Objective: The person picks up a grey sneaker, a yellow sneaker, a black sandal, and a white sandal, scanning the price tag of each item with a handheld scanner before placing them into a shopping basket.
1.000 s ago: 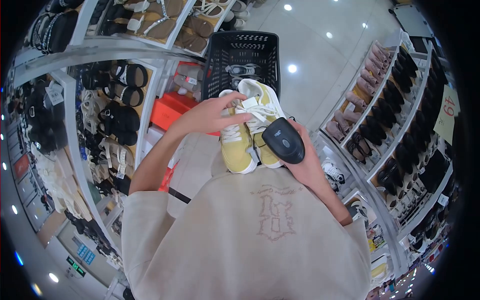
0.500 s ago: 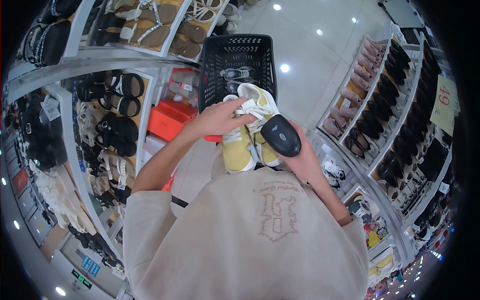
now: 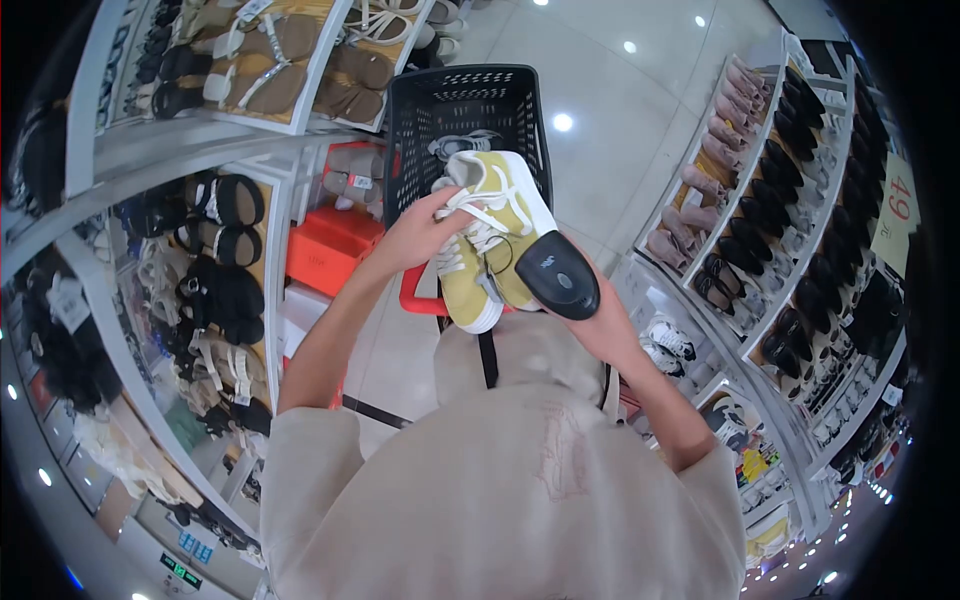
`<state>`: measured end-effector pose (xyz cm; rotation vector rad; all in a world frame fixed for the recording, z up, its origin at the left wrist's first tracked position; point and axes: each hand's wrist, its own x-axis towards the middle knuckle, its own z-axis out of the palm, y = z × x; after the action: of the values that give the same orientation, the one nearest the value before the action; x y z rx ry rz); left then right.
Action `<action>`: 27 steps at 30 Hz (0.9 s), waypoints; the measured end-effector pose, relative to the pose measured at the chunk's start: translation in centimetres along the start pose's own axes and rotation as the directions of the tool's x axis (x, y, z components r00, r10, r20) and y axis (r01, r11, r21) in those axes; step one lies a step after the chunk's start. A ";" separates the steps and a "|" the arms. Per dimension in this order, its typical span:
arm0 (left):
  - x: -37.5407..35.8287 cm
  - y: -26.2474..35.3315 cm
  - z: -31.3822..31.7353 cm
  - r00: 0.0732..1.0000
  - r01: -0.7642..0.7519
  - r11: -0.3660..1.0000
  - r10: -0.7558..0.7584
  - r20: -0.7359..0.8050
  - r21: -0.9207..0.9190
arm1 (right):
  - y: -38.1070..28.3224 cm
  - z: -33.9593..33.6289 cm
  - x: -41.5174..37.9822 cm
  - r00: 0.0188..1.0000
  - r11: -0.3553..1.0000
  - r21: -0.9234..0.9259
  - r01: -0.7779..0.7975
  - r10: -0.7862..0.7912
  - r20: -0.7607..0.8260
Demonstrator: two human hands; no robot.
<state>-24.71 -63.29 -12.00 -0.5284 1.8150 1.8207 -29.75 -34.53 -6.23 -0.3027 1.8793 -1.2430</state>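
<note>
A pair of yellow sneakers (image 3: 512,207) with white soles and white laces is held together in front of my chest. My left hand (image 3: 425,232) grips the pair at the laces and tongue, thumb and fingers pinched together. On the other side, my right hand (image 3: 612,325) is wrapped round a black handheld barcode scanner (image 3: 557,275), which lies against the yellow shoes. Most of the right fingers are hidden under the scanner and shoes. Just beyond the shoes is a black shopping basket (image 3: 541,100) with grey sneakers (image 3: 470,145) in it.
Shelves of sandals (image 3: 240,200) rise along the left, with an orange shoebox (image 3: 333,250) near the basket. Slanted racks of pink shoes (image 3: 700,180) and black shoes (image 3: 765,200) run along the right, with a price sign (image 3: 897,215). Tiled floor (image 3: 590,60) lies between.
The sneakers have turned, so that the side and white sole of one shoe now show. Both hands still hold on. My view has shifted slightly.
</note>
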 end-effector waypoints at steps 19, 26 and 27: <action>42.0 -39.4 -8.5 0.613 0.373 0.909 -0.089 -0.785 0.188 | 16.0 1.0 0.6 0.802 0.883 0.166 -0.440 0.469 -0.369; 49.8 -46.2 -11.2 0.550 0.546 0.836 -0.306 -0.777 0.057 | 19.5 3.3 1.1 0.622 0.753 0.349 -0.558 0.658 -0.425; 50.2 -45.9 -11.0 0.526 0.509 0.859 -0.360 -0.770 -0.054 | 19.7 3.5 1.1 0.609 0.745 0.356 -0.564 0.666 -0.430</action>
<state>-37.76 -71.26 -79.18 -1.7265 2.0327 1.0998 -23.15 -28.05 -24.00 0.8468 2.0235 -1.0370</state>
